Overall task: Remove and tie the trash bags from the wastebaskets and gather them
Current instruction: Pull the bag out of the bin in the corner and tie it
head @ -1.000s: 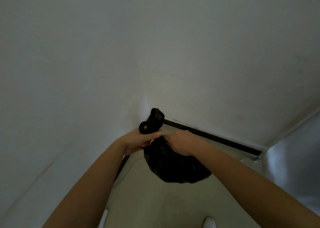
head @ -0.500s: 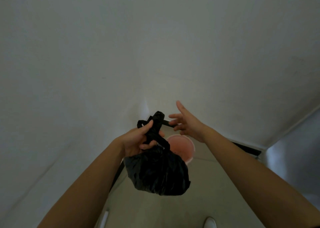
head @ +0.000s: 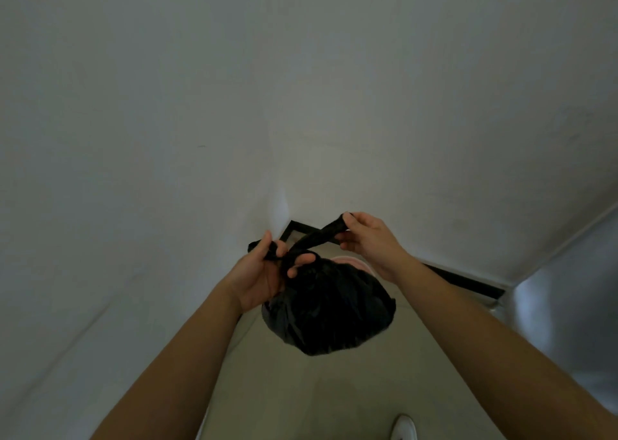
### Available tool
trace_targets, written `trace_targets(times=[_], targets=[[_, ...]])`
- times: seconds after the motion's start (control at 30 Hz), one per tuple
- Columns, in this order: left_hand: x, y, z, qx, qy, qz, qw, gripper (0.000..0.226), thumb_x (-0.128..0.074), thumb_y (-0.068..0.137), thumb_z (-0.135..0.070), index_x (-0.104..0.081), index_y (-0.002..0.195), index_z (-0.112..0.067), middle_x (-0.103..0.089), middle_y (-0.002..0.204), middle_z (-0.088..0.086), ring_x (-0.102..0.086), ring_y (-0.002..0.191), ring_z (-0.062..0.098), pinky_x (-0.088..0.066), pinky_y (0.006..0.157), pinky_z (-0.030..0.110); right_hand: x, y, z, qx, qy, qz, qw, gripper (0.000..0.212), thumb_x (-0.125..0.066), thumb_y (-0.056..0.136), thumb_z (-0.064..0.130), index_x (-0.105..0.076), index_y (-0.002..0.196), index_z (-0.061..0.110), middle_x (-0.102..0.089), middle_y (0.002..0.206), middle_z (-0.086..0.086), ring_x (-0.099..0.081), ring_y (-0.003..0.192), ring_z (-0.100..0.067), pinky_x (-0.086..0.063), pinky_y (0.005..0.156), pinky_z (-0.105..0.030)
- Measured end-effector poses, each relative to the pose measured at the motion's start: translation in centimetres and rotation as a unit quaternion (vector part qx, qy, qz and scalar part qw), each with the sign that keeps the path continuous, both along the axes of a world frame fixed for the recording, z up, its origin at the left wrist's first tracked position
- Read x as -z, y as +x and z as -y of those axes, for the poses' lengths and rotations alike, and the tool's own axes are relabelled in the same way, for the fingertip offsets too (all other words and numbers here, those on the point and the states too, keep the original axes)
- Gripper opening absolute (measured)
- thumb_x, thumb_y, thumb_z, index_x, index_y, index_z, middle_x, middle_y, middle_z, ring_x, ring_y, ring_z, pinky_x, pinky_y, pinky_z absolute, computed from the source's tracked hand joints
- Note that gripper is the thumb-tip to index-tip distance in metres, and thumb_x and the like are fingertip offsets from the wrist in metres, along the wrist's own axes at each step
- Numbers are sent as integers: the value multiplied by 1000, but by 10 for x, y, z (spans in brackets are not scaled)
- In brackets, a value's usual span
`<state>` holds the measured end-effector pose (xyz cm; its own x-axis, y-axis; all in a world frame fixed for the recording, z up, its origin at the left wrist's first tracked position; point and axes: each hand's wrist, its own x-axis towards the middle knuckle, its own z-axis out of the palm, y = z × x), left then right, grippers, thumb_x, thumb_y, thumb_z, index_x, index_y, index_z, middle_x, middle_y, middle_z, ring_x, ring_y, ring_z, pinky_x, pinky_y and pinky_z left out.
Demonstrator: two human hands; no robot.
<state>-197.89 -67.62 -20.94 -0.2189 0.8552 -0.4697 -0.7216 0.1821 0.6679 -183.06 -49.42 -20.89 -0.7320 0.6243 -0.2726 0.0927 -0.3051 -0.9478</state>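
Note:
A full black trash bag hangs in the air in front of me, above the floor in the room's corner. My left hand grips the bag's gathered neck and one black tail at the knot. My right hand pinches the other tail, a twisted black strip pulled up and to the right. Behind the bag, only the far rim of a pink wastebasket shows; the bag hides the rest of it.
White walls meet in a corner straight ahead, with a black baseboard along the floor. A grey door or panel stands at the right. A white shoe tip shows on the beige tiles at the bottom.
My right hand was open and off the bag half a second ago; now it has taken one tail and pulled it up and right. The bag has shifted right, covering most of the pink wastebasket.

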Motion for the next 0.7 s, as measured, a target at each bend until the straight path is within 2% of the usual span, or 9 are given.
trace_targets(times=[0.1, 0.17, 0.23, 0.3, 0.33, 0.43, 0.53, 0.63, 0.7], targets=[[7, 4, -4, -4, -21, 16, 1000, 51, -26, 104, -52, -38, 66, -20, -68, 121, 25, -51, 62, 22, -41, 84, 39, -8, 5, 9, -13, -84, -60, 995, 21, -45, 104, 18, -60, 95, 8, -72, 105, -13, -68, 86, -21, -56, 71, -27], [12, 3, -9, -50, -39, 22, 998, 52, -31, 105, -45, -44, 62, -20, -69, 117, 26, -50, 60, 21, -41, 82, 36, -14, 8, 16, 3, -158, -101, 982, 25, -41, 105, 16, -56, 85, 10, -74, 83, -11, -71, 75, -19, -59, 67, -27], [24, -8, -2, -167, -74, 26, 983, 42, -34, 103, -31, -59, 77, -10, -73, 97, 25, -45, 52, 18, -45, 75, 34, -23, 16, 7, 61, -266, -184, 944, 27, -40, 102, 14, -49, 77, 14, -54, 49, 2, -62, 50, -9, -53, 49, -19], [43, -31, 25, -287, -116, -5, 951, 25, -34, 100, -22, -48, 103, -2, -72, 80, 19, -41, 42, 16, -47, 55, 28, -36, 33, -22, 138, -314, -262, 902, 29, -37, 102, 16, -43, 73, 17, -33, 42, 8, -40, 36, -2, -35, 34, -14], [49, -42, 41, -309, -136, -21, 941, 22, -35, 100, -22, -45, 104, -3, -72, 78, 16, -39, 40, 15, -46, 50, 26, -42, 43, -40, 175, -293, -266, 902, 32, -36, 104, 19, -43, 73, 18, -30, 42, 8, -35, 36, -2, -30, 33, -14], [47, -51, 60, -276, -141, -45, 950, 26, -42, 100, -21, -57, 88, -4, -67, 77, 10, -40, 41, 13, -46, 53, 26, -41, 61, -74, 232, -210, -218, 924, 30, -39, 105, 27, -46, 77, 20, -29, 43, 8, -35, 39, -4, -31, 37, -15], [32, -38, 39, -216, -158, -105, 958, 27, -52, 95, -17, -69, 91, 4, -59, 62, 6, -44, 51, 16, -44, 63, 27, -20, 43, -58, 221, -215, -149, 939, 25, -46, 104, 25, -49, 81, 16, -36, 42, 6, -45, 41, -7, -40, 41, -17], [27, -30, 25, -199, -171, -162, 951, 32, -61, 91, -17, -69, 104, 11, -65, 62, 7, -48, 62, 20, -46, 73, 31, 0, 16, -18, 146, -225, -59, 962, 20, -52, 101, 30, -55, 90, 14, -50, 52, 1, -55, 51, -13, -49, 48, -23], [22, -24, 21, -183, -183, -207, 943, 38, -67, 86, -22, -69, 101, 12, -60, 65, 9, -52, 66, 26, -46, 75, 36, 5, 4, 7, 68, -206, 3, 976, 30, -57, 96, 43, -57, 103, 14, -60, 76, -5, -61, 65, -19, -52, 59, -30]])
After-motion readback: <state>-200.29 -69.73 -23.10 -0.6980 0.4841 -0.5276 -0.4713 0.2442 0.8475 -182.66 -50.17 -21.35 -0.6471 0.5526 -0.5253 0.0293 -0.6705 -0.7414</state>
